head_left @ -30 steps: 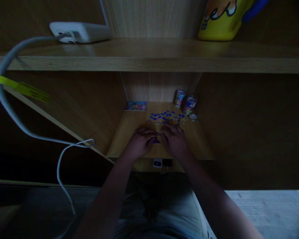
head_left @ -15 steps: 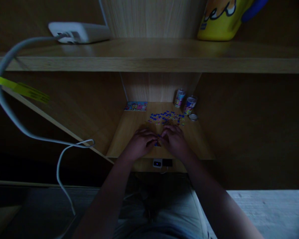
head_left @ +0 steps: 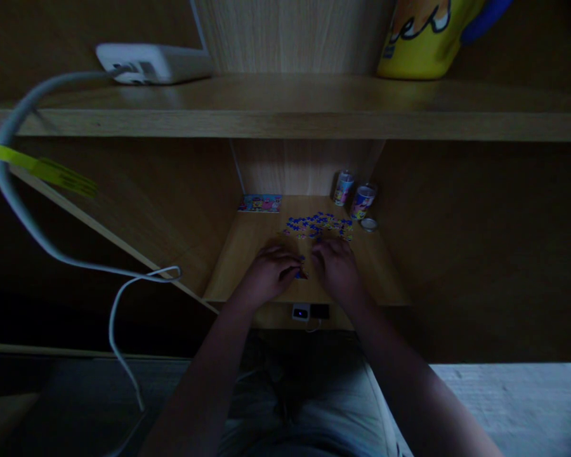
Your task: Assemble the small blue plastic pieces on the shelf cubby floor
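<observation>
Both my hands rest near the front of a light wooden desk. My left hand curls over a small group of blue and brown jigsaw pieces, its fingertips at their left side. My right hand sits just to their right, fingers curled, with a narrow gap between the hands. The dim light hides whether either hand grips a piece. Farther back lies a loose scatter of blue and yellow jigsaw pieces. A small colourful picture card lies at the back left.
Two printed cans and a round lid stand at the back right of the desk. Wooden side walls enclose it, with a shelf above holding a white power adapter and a yellow container. A white cable hangs at left.
My right hand has drawn back slightly to the right, widening the gap between my hands. The small group of pieces now shows less covered, and the scattered pieces have not visibly moved.
</observation>
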Motion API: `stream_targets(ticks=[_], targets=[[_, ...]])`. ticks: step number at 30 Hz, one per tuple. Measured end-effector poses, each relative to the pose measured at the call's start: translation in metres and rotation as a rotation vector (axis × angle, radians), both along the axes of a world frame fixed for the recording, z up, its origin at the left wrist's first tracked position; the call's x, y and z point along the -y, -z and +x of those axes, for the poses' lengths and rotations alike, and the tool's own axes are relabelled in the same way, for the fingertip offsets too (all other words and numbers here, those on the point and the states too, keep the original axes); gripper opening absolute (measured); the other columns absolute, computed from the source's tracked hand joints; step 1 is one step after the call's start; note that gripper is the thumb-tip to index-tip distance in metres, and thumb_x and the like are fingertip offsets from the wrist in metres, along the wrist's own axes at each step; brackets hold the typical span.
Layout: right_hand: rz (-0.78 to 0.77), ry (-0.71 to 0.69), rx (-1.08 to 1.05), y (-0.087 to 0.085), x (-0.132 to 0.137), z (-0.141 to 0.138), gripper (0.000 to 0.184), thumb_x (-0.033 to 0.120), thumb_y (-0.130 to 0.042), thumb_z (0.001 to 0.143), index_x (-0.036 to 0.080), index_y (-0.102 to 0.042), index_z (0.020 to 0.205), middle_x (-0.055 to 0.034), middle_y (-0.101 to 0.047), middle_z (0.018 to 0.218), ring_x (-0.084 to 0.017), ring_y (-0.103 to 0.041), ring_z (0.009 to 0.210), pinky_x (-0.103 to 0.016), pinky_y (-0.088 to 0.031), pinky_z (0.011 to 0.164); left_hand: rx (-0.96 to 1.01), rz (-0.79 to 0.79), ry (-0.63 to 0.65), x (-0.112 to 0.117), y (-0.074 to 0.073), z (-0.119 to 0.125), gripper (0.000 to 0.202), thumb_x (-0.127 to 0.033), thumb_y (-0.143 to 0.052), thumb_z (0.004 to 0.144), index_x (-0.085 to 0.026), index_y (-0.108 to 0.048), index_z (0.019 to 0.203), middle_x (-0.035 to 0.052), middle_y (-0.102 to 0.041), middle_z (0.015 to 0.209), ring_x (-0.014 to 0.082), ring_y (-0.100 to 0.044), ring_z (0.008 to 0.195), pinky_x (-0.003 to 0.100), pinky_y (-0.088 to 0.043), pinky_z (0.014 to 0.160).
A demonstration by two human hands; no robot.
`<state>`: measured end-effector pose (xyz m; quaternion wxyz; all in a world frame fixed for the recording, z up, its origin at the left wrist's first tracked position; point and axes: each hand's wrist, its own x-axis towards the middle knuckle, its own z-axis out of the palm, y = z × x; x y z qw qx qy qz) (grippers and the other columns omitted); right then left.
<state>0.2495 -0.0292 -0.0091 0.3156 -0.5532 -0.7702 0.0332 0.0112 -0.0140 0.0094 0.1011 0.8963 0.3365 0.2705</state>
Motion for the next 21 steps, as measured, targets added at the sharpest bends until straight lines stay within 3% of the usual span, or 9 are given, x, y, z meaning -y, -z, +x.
stream_targets(ticks=[3,6,16,21], targets=[[0.0,-0.09,0.028,-0.0026,0.0022,-0.0022,0.016,0.029,-0.072,0.104,0.025,-0.078,0.119,-0.0138,-0.07,0.142,-0.036,-0.059,0.137,-0.056,-0.042,0.124,-0.005,-0.002,0.008,0.0001,0.0001,-0.0001,0.013,-0.024,-0.072,0.106,-0.031,-0.082,0.111,0.0017,-0.086,0.115,0.0243,-0.077,0.107,0.047,-0.055,0.105],[-0.001,-0.134,0.028,-0.0026,0.0022,-0.0021,0.014,0.029,-0.073,0.104,0.025,-0.079,0.116,-0.0134,-0.07,0.143,-0.035,-0.059,0.139,-0.056,-0.042,0.126,-0.01,-0.001,0.008,0.0003,-0.0007,-0.0003,0.01,-0.025,-0.074,0.106,-0.031,-0.082,0.108,0.0014,-0.085,0.114,0.0246,-0.077,0.107,0.046,-0.054,0.104],[0.004,-0.188,-0.017,-0.006,0.0021,0.0001,0.002,0.025,-0.071,0.105,0.026,-0.073,0.105,-0.0078,-0.075,0.123,-0.029,-0.066,0.123,-0.046,-0.05,0.115,-0.024,-0.002,0.014,0.0,-0.0008,-0.0007,0.01,-0.027,-0.074,0.106,-0.031,-0.083,0.106,0.0011,-0.084,0.111,0.024,-0.074,0.105,0.044,-0.053,0.101],[0.018,-0.089,-0.023,-0.0022,-0.0013,-0.0018,0.01,0.024,-0.065,0.107,0.023,-0.074,0.104,-0.0106,-0.076,0.116,-0.031,-0.067,0.117,-0.049,-0.051,0.114,-0.022,0.006,0.018,0.0002,-0.0024,-0.0001,0.012,-0.022,-0.075,0.105,-0.031,-0.083,0.105,0.0004,-0.084,0.111,0.0234,-0.074,0.105,0.043,-0.052,0.1]])
